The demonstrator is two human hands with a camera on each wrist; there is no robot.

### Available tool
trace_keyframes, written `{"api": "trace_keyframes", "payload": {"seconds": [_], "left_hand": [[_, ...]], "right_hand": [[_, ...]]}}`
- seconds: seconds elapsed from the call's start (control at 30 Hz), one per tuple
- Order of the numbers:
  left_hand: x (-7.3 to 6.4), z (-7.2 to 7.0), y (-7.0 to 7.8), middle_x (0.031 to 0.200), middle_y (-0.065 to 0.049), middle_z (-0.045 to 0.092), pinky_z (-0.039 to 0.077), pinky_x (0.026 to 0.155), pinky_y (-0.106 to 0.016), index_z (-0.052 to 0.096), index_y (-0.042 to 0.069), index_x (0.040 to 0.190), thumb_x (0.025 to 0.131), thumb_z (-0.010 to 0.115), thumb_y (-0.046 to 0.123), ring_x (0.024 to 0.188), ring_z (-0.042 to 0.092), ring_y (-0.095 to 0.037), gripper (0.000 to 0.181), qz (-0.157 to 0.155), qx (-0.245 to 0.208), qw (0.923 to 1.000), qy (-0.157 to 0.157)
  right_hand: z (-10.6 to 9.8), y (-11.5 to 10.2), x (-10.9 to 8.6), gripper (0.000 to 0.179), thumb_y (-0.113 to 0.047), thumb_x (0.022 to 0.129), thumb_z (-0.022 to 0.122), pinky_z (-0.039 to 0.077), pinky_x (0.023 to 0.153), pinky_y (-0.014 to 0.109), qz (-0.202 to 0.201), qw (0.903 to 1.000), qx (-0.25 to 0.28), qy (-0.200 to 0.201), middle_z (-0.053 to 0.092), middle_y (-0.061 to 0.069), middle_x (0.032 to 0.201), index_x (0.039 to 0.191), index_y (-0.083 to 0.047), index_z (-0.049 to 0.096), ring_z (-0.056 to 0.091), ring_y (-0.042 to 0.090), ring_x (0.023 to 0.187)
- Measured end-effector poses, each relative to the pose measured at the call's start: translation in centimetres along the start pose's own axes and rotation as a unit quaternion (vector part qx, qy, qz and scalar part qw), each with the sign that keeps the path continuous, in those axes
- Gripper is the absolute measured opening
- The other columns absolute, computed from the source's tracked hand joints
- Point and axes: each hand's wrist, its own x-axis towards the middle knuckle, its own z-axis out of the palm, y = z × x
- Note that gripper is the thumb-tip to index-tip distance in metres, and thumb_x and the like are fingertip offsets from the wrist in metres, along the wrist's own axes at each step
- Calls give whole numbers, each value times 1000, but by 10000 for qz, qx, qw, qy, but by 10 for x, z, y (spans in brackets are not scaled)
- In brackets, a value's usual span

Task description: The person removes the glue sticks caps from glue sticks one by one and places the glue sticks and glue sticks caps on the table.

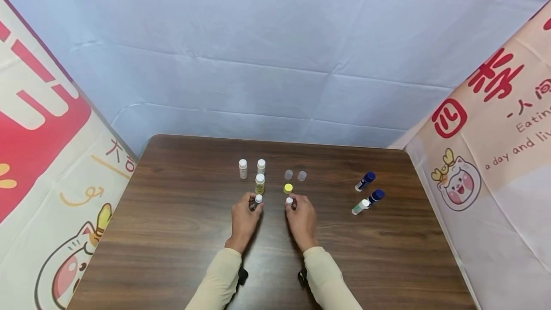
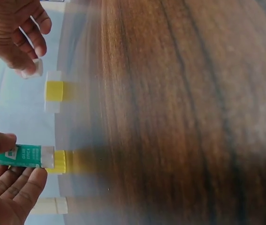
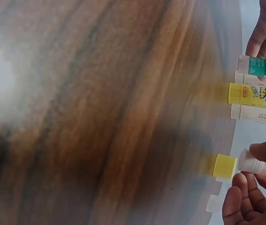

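My left hand [image 1: 244, 219] grips a small green glue stick [image 2: 25, 155] upright between thumb and fingers; its white base shows in the left wrist view. Across from it, my right hand [image 1: 302, 219] pinches a small white cap [image 3: 250, 161], held above the table. Just beyond the left hand stands a yellow glue stick [image 1: 260, 184] with a white top. Behind that are two white glue sticks [image 1: 243, 169], also upright. A yellow cap [image 1: 288, 188] sits on the table just past the right fingertips.
Two translucent caps [image 1: 302, 175] rest behind the yellow cap. Toward the table's right side are two blue-capped glue sticks [image 1: 365, 181] and another green-and-white glue stick [image 1: 360, 206]. Printed cloth walls border the brown wooden table [image 1: 172, 233] at back and sides.
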Motion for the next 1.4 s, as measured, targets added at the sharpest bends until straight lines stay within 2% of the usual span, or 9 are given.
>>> {"api": "trace_keyframes", "payload": {"seconds": [0.4, 0.83, 1.4], "left_hand": [[1, 1, -4, 88, -15, 70, 57, 70, -24, 64, 0, 90, 74, 79, -5, 82, 71, -23, 22, -216, -142, 9996, -111], [0, 4, -10, 89, -14, 70, 57, 73, -27, 64, 1, 90, 75, 79, -5, 85, 70, -24, 22, -243, -107, 9994, -224], [2, 5, -12, 90, -14, 71, 58, 73, -31, 61, 5, 89, 74, 80, -4, 87, 71, -24, 26, -209, 25, 9995, -239]], "right_hand": [[4, 0, 2, 20, -7, 78, 76, 50, 62, 41, -32, 9990, -323, -291, 67, 4, 84, 97, -6, 75, 62, 21, 72], [8, 4, 2, 20, -7, 77, 76, 52, 64, 44, -7, 9979, -458, -449, 68, 7, 89, 97, -7, 74, 65, 25, 77], [12, 5, 2, 17, -6, 76, 77, 51, 57, 45, -22, 9969, -617, -483, 66, 6, 82, 93, -7, 73, 65, 28, 71]]}}
